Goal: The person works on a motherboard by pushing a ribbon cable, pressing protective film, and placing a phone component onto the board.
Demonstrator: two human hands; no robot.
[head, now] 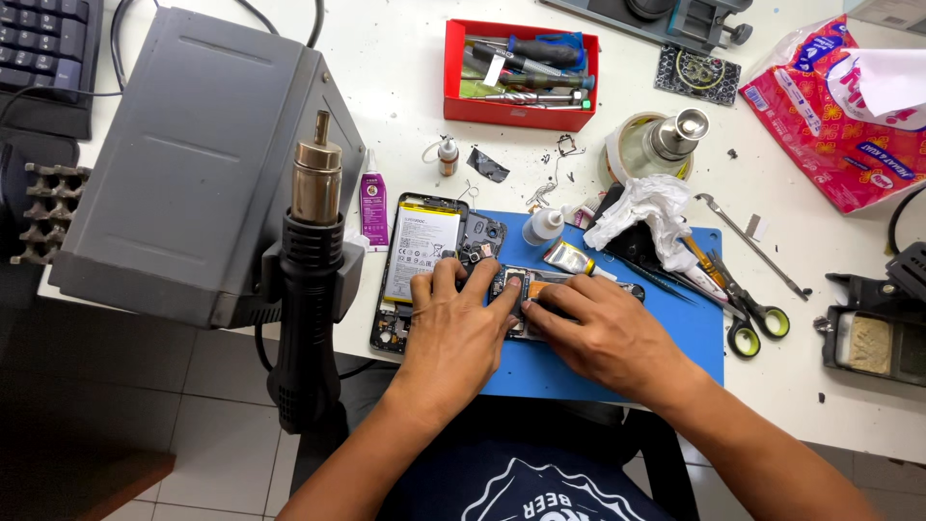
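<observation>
Both hands — left hand point(451, 333), right hand point(603, 333) — side by side on the circuit board point(522, 287), itself on the mat point(617, 371). Left of it, the opened phone point(417, 253); further left, the hot-air gun point(311, 280). Behind — the tool tray point(519, 114). Right, scissors point(745, 307).

The work mat point(598, 371) looked like matt blue rubber. The hot-air gun point(311, 280) had a ribbed black plastic body and a shiny brass-coloured metal nozzle. The station housing point(183, 154) was dull grey. The tissue point(646, 207) was crumpled white paper; the tray point(516, 114) smooth red plastic.
</observation>
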